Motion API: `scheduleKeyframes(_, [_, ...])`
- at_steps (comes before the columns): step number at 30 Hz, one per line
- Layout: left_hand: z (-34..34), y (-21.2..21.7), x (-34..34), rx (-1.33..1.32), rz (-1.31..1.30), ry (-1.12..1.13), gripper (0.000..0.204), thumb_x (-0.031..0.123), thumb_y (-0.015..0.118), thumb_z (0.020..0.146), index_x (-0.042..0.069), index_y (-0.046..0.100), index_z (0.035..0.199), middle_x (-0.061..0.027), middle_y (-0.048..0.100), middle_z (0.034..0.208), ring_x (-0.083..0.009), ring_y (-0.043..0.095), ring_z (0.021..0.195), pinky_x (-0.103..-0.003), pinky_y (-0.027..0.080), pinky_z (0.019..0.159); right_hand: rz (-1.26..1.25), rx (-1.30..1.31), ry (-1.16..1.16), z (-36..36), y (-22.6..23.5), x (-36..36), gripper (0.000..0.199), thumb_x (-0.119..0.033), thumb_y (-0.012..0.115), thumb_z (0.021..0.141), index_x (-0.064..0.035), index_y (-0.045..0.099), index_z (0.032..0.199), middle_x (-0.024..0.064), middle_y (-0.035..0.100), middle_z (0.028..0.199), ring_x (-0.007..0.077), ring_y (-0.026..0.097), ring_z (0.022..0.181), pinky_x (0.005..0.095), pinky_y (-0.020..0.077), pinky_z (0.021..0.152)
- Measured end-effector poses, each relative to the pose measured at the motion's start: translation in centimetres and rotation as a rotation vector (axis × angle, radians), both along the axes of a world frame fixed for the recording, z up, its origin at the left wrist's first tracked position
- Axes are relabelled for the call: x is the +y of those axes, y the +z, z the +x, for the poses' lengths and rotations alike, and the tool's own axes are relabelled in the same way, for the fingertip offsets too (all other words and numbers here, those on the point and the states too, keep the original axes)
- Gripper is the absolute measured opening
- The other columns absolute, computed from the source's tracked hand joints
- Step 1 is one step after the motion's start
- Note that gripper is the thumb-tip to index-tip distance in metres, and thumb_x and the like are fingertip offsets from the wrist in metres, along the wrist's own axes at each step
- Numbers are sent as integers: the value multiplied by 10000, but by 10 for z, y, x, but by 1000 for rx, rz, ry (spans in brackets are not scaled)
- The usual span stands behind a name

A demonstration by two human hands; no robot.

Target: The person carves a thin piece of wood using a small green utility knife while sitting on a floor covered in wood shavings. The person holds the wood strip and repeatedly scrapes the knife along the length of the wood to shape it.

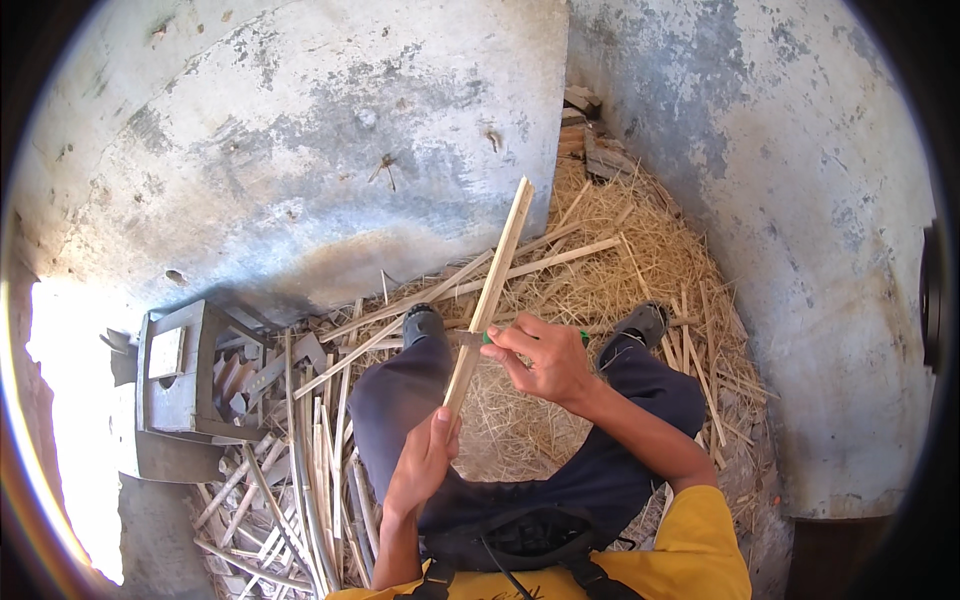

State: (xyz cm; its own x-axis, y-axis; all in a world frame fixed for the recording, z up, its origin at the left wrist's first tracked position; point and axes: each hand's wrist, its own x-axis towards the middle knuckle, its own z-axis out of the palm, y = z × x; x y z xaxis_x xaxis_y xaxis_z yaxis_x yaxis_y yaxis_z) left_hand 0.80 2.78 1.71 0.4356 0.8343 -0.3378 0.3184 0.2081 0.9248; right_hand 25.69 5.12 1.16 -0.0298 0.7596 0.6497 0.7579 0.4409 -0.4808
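Observation:
My left hand (424, 462) is closed around the lower end of a long, pale wooden strip (500, 258), which slants up and away to the right. In my right hand (545, 356) is a knife with a green handle (584, 338). Its short grey blade (464, 339) lies against the strip a little above my left hand. Most of the handle is hidden by my fingers. The strip's lowest end is covered by my left hand.
Straw-like shavings (660, 240) cover the floor between and beyond my feet. Several loose wooden strips (325, 450) lie at the left. A grey wooden box (180, 390) holding offcuts stands farther left. Worn walls (350, 130) rise ahead and at the right (800, 250).

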Motion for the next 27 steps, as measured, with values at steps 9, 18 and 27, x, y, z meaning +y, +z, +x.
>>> scheduleKeyframes(9, [-7, -7, -6, 25, 16, -13, 549, 411, 317, 1193, 26, 545, 875, -28, 454, 686, -149, 429, 648, -341, 390, 624, 70, 9, -40, 8, -14, 11, 190, -288, 833, 919, -147, 801, 1041, 14, 596, 714, 198, 576, 500, 359, 428, 450])
scheduleKeyframes(18, [-20, -14, -23, 99, 5, -13, 535, 396, 320, 1190, 26, 534, 867, -44, 487, 688, -164, 459, 662, -353, 423, 656, 11, 24, -131, 34, -19, 31, 170, -261, 808, 947, -103, 808, 1008, 64, 691, 782, 227, 637, 582, 362, 471, 507])
scheduleKeyframes(27, [-59, -22, -64, 149, -170, -75, 555, 430, 326, 1183, 19, 578, 909, -27, 511, 694, -150, 483, 652, -341, 420, 639, -514, 119, -780, 185, -23, 92, 279, -419, 663, 1058, -144, 710, 1050, 49, 737, 876, 201, 676, 741, 372, 517, 636])
